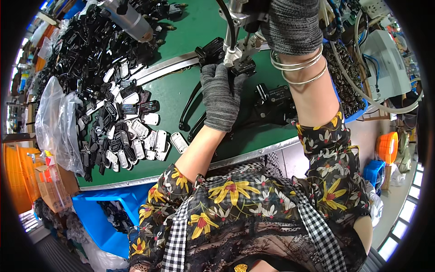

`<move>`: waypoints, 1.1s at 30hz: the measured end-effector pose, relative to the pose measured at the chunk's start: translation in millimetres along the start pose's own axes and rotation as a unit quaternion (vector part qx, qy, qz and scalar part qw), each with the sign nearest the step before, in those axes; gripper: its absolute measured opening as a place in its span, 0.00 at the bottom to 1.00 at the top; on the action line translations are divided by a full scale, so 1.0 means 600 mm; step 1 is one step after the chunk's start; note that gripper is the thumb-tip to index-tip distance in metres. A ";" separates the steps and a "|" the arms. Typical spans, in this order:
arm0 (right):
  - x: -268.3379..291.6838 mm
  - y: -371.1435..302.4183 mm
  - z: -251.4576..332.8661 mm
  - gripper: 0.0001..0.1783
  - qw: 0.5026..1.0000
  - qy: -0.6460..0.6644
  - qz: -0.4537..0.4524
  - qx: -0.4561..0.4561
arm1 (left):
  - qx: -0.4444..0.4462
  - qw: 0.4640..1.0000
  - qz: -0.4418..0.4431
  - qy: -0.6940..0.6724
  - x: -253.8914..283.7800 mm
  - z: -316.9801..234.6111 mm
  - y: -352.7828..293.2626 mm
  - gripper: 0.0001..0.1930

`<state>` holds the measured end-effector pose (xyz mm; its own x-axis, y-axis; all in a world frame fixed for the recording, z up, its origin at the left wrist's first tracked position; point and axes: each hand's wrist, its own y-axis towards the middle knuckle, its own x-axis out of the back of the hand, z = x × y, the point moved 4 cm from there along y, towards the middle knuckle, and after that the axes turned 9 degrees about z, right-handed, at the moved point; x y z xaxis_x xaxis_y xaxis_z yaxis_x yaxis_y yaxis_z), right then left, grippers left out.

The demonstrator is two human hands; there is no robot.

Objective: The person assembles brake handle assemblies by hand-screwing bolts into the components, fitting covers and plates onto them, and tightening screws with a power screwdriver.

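Observation:
My left hand (220, 97), in a dark grey knit glove, closes its fingers on a black brake lever assembly (244, 68) on the green bench. The metal tip of an upright tool (233, 55) meets that part just beyond my fingertips. My right hand (292, 27), gloved the same way, is raised beside the tool's upper body at the top edge; its fingers are hidden. Another black lever assembly (274, 102) lies right of my left hand. Left of it is a spread of small black and white rectangular covers (145, 138).
A heap of black lever assemblies (90, 54) fills the bench's far left, under a silver cylindrical tool (129, 22). A metal rail (167, 65) crosses the bench. Clear plastic bags (56, 120) hang at the left. A blue bin (102, 222) stands below; a crate of small parts (346, 81) sits right.

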<state>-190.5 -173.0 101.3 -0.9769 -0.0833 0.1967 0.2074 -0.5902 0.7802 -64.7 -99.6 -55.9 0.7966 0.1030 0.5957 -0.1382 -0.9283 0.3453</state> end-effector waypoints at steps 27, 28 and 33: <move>0.017 0.089 0.061 0.20 0.997 0.009 -0.014 0.072 | 0.029 0.996 -0.053 -0.072 0.073 -0.016 0.014 0.24; 0.015 0.104 0.048 0.20 0.997 0.005 -0.016 0.070 | 0.036 0.993 -0.110 0.011 0.095 -0.020 0.029 0.25; -0.020 0.129 -0.013 0.20 0.998 0.008 -0.013 0.059 | 0.079 0.995 -0.052 -0.028 0.067 0.020 0.069 0.23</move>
<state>-163.1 -224.2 154.8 -0.9825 -0.0835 0.1668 0.1861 -0.4939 0.8494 -31.3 -138.4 -26.4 0.8343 0.1851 0.5193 0.0376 -0.9588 0.2814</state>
